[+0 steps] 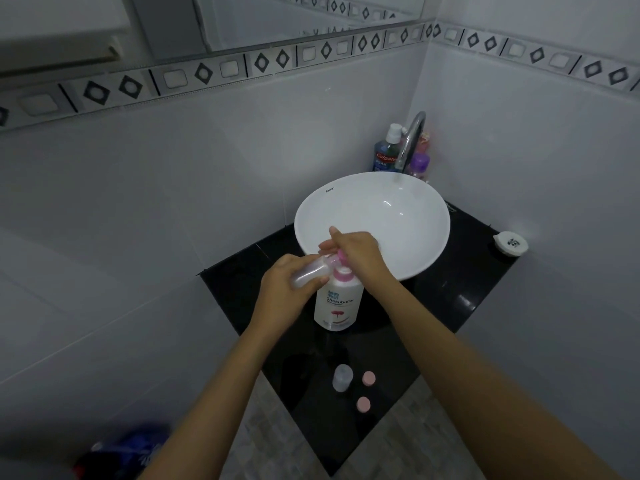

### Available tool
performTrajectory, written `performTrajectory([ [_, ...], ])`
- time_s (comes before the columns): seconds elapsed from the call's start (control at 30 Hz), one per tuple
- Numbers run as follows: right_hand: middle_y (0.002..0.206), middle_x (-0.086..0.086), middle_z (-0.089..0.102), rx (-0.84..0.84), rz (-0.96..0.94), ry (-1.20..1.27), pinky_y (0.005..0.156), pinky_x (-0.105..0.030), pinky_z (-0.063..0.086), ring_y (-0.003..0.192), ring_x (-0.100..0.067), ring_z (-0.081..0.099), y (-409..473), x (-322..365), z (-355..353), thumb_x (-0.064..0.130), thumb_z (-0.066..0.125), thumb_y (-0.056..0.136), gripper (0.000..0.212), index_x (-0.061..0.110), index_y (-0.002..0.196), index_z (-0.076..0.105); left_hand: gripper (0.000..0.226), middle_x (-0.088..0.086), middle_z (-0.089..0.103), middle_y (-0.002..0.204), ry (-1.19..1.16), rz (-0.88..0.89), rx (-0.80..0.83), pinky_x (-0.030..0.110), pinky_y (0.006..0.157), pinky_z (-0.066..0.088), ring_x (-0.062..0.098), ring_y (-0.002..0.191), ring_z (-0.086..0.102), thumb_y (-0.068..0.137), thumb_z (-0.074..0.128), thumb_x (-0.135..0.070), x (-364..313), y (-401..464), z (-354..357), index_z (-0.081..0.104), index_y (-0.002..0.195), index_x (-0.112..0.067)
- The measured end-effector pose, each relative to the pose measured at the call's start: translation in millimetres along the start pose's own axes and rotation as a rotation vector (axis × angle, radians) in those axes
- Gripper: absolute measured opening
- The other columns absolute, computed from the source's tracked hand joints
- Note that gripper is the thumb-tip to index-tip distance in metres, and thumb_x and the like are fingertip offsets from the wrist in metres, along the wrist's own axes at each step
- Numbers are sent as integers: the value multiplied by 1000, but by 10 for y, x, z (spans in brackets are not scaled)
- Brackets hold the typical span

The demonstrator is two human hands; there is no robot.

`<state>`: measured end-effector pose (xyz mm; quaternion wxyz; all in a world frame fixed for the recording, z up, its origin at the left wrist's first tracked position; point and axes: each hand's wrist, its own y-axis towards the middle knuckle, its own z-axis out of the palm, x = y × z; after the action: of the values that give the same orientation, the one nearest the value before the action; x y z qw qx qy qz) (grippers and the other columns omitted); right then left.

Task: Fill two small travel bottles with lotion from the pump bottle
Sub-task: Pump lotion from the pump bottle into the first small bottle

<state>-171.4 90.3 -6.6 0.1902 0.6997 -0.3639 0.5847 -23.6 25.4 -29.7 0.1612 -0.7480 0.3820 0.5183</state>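
Inventory as I see it from the head view, all places given from the pump bottle [337, 301].

Pump bottle: white plastic, rounded shoulders, printed label, pink collar and pump head; it stands upright on the glossy black desk [429, 306], touching the near rim of the basin.

Right hand [356, 252]: lies palm-down on the pink pump head, fingers stretched flat towards the basin, gripping nothing that I can make out.

Left hand [287, 289]: curled closed around a travel bottle [311, 270], a small clear, smooth cylinder held tilted, its mouth end up against the pump spout. I cannot tell how much lotion is inside.

Second travel bottle [343, 377]: nearer me than the pump bottle, upright on the desk, translucent, uncapped as far as I can judge.

Two pink caps [369, 378] [363, 404]: small round discs, just to the right of that second bottle, apart from each other.

Basin [415, 244]: beyond the pump bottle, a white glazed ceramic bowl, oval and smooth.

Faucet [410, 142]: curved polished metal, at the basin's far rim, with a blue-green mouthwash bottle [386, 155] and a purple-capped bottle [419, 166] either side.

Walls: pale glossy tile with a diamond-patterned border.
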Motion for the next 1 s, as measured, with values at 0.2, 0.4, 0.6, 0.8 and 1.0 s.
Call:
performTrajectory([
  [0.2,81,-13,71,14,100,-12,68,-23,48,72,-18,61,-19,-71,41,32,39,99,48,5,84,76,38,-8,60,95,-6,-8,-9,11,70,44,0,88,59,82,71,-34,31,-26,36,66,120,-27],
  [0.4,94,-10,69,-33,88,1,87,-37,50,80,-15,60,-12,-166,110,30,41,99,44,5,91,76,40,-5,60,98,3,-38,-20,16,73,43,6,91,60,83,70,-34,57,-70,83,66,121,-23],
  [0.6,91,-16,75,10,-40,-31,80,-26,50,77,-17,66,5,-32,-2,30,48,96,40,1,88,75,37,-8,62,95,-88,-24,-40,4,68,44,-5,88,59,81,72,-34,11,-56,66,68,117,-25],
  [0.8,87,-13,74,-38,-14,-26,80,-22,48,74,-10,62,-20,-118,72,28,43,98,44,2,85,76,36,-10,62,97,-106,-54,-41,8,68,44,-6,88,59,81,71,-36,52,-64,95,68,116,-29],
  [1.0,91,-12,74,-37,-45,-89,83,-31,49,82,-18,65,-39,-202,99,29,46,97,40,2,89,75,35,-8,62,98,-86,-47,-21,14,73,43,1,89,60,82,71,-33,74,-108,105,67,116,-27],
])
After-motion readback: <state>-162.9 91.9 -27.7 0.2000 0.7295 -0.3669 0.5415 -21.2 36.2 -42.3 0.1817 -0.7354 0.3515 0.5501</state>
